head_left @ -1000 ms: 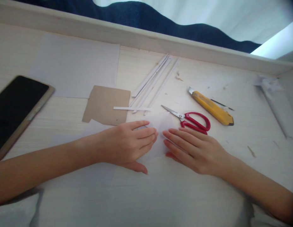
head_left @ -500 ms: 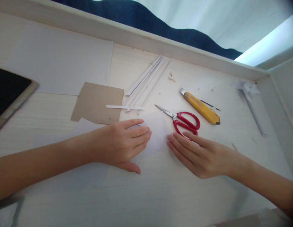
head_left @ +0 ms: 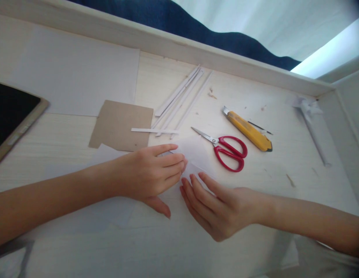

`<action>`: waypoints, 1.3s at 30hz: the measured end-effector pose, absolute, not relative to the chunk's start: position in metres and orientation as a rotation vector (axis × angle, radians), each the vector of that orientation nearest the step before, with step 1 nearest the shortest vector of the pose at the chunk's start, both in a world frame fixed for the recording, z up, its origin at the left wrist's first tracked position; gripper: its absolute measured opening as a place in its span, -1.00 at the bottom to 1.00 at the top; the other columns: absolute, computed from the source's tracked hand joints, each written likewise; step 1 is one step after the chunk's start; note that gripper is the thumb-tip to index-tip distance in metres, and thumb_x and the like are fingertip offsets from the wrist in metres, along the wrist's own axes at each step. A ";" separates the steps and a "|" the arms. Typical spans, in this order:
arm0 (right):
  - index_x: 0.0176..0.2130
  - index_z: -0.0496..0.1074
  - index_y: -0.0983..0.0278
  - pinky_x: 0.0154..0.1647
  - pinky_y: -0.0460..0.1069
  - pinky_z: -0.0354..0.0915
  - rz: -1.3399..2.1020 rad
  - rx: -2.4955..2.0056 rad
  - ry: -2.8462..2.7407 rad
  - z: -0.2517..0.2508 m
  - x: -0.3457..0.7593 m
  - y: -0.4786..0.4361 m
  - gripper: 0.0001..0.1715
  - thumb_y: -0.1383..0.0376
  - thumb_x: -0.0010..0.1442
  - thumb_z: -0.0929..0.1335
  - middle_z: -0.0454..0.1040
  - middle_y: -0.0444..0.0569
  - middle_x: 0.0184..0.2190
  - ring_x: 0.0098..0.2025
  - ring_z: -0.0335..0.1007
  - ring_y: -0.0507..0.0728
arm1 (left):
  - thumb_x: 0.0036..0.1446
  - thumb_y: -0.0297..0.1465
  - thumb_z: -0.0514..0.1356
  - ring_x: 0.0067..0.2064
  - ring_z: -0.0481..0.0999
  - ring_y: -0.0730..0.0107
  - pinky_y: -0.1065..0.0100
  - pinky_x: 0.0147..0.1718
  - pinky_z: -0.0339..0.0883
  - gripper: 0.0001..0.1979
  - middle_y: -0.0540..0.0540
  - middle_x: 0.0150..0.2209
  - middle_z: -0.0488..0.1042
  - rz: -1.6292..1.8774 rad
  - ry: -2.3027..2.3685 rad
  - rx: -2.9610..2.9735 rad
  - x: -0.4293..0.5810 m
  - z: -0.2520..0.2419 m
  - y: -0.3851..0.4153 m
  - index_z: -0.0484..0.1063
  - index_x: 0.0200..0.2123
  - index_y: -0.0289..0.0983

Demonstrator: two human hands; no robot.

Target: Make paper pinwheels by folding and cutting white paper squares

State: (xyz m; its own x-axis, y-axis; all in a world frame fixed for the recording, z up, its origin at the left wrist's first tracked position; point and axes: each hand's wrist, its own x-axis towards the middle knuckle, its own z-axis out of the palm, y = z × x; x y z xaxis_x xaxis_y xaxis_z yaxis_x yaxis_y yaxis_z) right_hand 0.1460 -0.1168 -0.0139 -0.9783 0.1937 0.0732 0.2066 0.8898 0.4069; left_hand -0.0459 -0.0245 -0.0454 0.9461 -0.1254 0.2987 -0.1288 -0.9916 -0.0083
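My left hand (head_left: 156,172) lies flat, palm down, on a thin white sheet of paper (head_left: 193,148) with its fingers spread and thumb out to the side. Just right of it, my right hand (head_left: 218,204) has its fingertips at the sheet's near edge, the fingers slightly bent and apart, its thumb hidden. Part of the paper is covered by both hands. Red-handled scissors (head_left: 230,152) lie closed beyond my right hand. A square of brown cardboard (head_left: 118,123) sits behind my left hand, with one white paper strip (head_left: 154,131) across its edge.
Several narrow white strips (head_left: 179,92) lie toward the back. A yellow utility knife (head_left: 249,131) rests right of the scissors, near a thin dark stick (head_left: 259,127). A large white sheet (head_left: 80,73) and a dark tablet (head_left: 14,119) are at left. A raised ledge (head_left: 167,40) borders the back.
My right hand has moved left and toward me, away from the scissors' handles to the paper beside my left hand. My left hand stays nearly in place.
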 end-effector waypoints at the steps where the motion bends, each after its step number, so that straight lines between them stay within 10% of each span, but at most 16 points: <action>1: -0.22 0.44 0.47 -0.26 0.04 0.36 -0.657 -0.328 -3.025 -0.014 0.146 -0.117 -0.62 0.38 0.17 0.12 0.52 0.11 -0.29 -0.30 0.43 0.16 | 0.03 0.06 -0.15 -0.10 0.38 0.16 0.14 -0.01 0.18 -0.31 -0.25 -0.18 0.47 0.477 -0.200 3.090 -0.046 -0.046 -0.024 0.43 -0.23 -0.42; 22: -0.17 0.40 0.52 -0.30 0.08 0.36 -0.556 -0.709 -3.081 0.003 0.184 -0.124 -0.69 0.45 0.14 0.18 0.53 0.18 -0.33 -0.29 0.43 0.22 | 0.04 0.05 -0.15 -0.11 0.38 0.18 0.15 0.00 0.16 -0.35 -0.25 -0.17 0.46 0.546 -0.186 3.069 -0.045 -0.049 -0.024 0.45 -0.28 -0.38; 39: -0.24 0.42 0.33 -0.31 -0.04 0.28 0.917 -1.299 -2.372 -0.012 0.167 -0.085 -0.83 0.39 0.15 0.27 0.43 0.00 -0.38 -0.32 0.31 0.05 | 0.01 0.06 -0.09 -0.14 0.44 0.14 0.16 -0.05 0.24 -0.31 -0.28 -0.20 0.49 0.622 -0.142 3.018 -0.047 -0.052 -0.026 0.46 -0.23 -0.46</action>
State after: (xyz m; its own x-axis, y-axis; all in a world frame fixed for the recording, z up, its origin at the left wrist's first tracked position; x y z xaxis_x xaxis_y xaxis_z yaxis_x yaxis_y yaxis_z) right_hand 0.1666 -0.0852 -0.0117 -0.5538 0.8311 -0.0517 0.6498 0.3925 -0.6509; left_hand -0.0471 -0.0256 -0.0517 0.9144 -0.0788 0.3970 -0.1015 -0.9942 0.0365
